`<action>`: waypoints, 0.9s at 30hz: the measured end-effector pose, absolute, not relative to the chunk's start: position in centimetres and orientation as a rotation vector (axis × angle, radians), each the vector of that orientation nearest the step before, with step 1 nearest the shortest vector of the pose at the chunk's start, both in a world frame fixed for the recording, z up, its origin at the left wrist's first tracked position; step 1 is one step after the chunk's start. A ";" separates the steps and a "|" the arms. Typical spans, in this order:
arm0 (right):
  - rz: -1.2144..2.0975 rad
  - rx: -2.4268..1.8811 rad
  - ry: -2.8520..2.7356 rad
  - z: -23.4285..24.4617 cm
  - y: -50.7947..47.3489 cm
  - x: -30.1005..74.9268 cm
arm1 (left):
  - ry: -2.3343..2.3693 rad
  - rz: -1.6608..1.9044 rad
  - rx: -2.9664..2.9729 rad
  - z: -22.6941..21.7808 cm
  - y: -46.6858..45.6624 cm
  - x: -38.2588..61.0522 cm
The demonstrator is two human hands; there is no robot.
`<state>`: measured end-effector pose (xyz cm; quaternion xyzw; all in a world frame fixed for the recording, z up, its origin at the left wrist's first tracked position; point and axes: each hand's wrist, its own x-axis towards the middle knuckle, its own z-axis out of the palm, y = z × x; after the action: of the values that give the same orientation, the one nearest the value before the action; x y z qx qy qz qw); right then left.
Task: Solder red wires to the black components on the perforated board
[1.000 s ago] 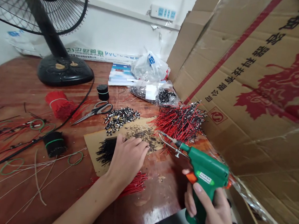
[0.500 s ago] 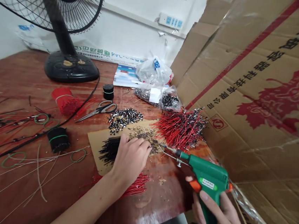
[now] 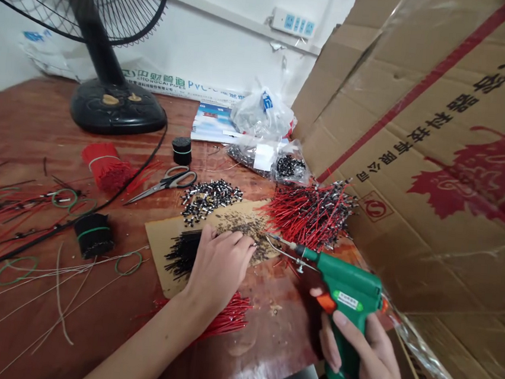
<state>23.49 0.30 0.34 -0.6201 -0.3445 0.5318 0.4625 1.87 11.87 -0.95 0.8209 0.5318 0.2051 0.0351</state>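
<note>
My right hand (image 3: 373, 356) is wrapped around the grip of a green soldering gun (image 3: 348, 279), one finger by its orange trigger. The gun's thin tip points left and ends just right of my left hand (image 3: 223, 258). That hand is closed, knuckles up, above a stained cardboard sheet (image 3: 158, 246); whatever its fingertips pinch is too small to make out. Black wires (image 3: 181, 254) lie beside it on the left. Below it is a spread of red wires (image 3: 229, 318), partly under my wrist. Small black-and-silver components (image 3: 211, 197) are heaped just behind the sheet.
A pile of red wires with dark ends (image 3: 310, 213) lies beside a tall cardboard box (image 3: 418, 140). Scissors (image 3: 163, 184), a banded red bundle (image 3: 103, 166), banded black bundles (image 3: 93, 237), a fan (image 3: 117, 108) and plastic bags (image 3: 263, 116) are on the table.
The soldering gun and my right hand have shifted slightly left and up, bringing the tip closer to my left fingertips. My left hand stays closed in place. The camera view has shifted a little.
</note>
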 end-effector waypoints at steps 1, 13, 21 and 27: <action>1.323 -1.529 -0.818 0.5 0.4 23.5 | 1.637 0.627 2.520 -1.0 11.9 1.9; 1.581 -1.451 -0.747 0.1 0.3 24.4 | 1.694 0.530 2.495 0.8 11.2 0.6; 1.540 -1.551 -0.817 -0.8 -0.2 24.6 | 1.785 0.569 2.628 0.5 10.8 0.7; 1.539 -1.538 -0.831 -0.9 0.1 24.6 | 1.697 0.641 2.601 -0.1 10.6 0.7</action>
<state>24.58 0.13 -0.95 -0.6064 -0.3279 0.6071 0.3951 0.70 10.61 -0.09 0.8202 0.5350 0.2021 -0.0149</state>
